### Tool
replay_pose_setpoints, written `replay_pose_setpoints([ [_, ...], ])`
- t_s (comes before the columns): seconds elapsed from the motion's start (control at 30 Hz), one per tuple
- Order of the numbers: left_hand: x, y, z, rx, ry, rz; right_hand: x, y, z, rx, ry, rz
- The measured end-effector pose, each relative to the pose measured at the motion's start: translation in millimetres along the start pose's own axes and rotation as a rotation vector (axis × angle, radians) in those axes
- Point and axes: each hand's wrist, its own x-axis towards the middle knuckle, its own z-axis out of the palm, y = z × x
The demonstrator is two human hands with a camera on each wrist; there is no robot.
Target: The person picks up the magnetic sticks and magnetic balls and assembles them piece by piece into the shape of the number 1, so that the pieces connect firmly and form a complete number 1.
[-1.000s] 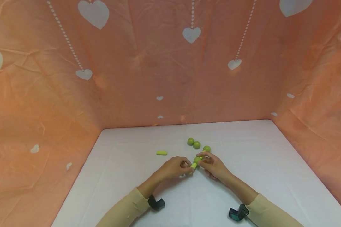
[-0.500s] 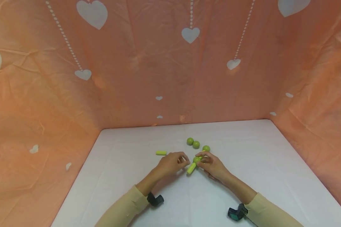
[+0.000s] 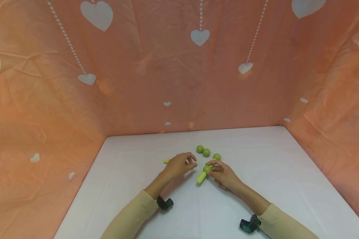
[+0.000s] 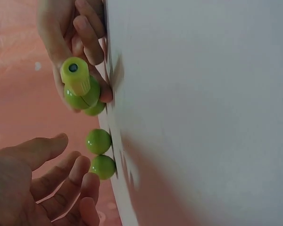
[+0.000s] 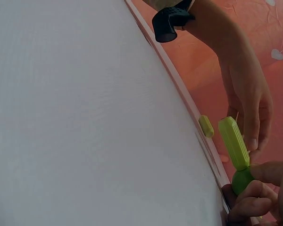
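My right hand (image 3: pixel 224 175) pinches a green ball (image 3: pixel 206 168) between thumb and fingers. From that ball a ridged yellow-green rod (image 3: pixel 201 178) sticks out toward me; the left wrist view shows a dark round spot in its free end (image 4: pixel 73 68). Beyond the fingers, a short stretch of yellow-green and another green ball (image 3: pixel 216 156) continue the line, partly hidden by the hand. My left hand (image 3: pixel 179 165) hovers left of this chain, fingers loosely bent and holding nothing. It partly covers a loose yellow-green rod (image 3: pixel 166 161), which shows better in the right wrist view (image 5: pixel 206 126).
Two loose green balls (image 3: pixel 200 149) sit side by side farther back on the white table (image 3: pixel 242 142). Orange cloth with white hearts (image 3: pixel 179 83) rises behind the table and along both sides. A black wrist device (image 3: pixel 164 203) hangs from the left sleeve.
My left hand has let go of the near rod and drawn back to the left and away from me, now overlapping the loose rod. The right hand keeps its pinch in place.
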Motion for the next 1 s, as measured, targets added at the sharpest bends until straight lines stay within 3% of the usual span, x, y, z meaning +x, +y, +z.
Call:
replay_pose_setpoints([
  [0.7, 43.9, -4.5, 2.5, 0.090, 0.100, -0.015, 0, -3, 0, 0.015, 0.017, 0.042],
  [1.0, 58.5, -8.0, 4.5, 0.109, 0.061, -0.007, -2, -6, -1, 0.020, 0.007, 0.030],
])
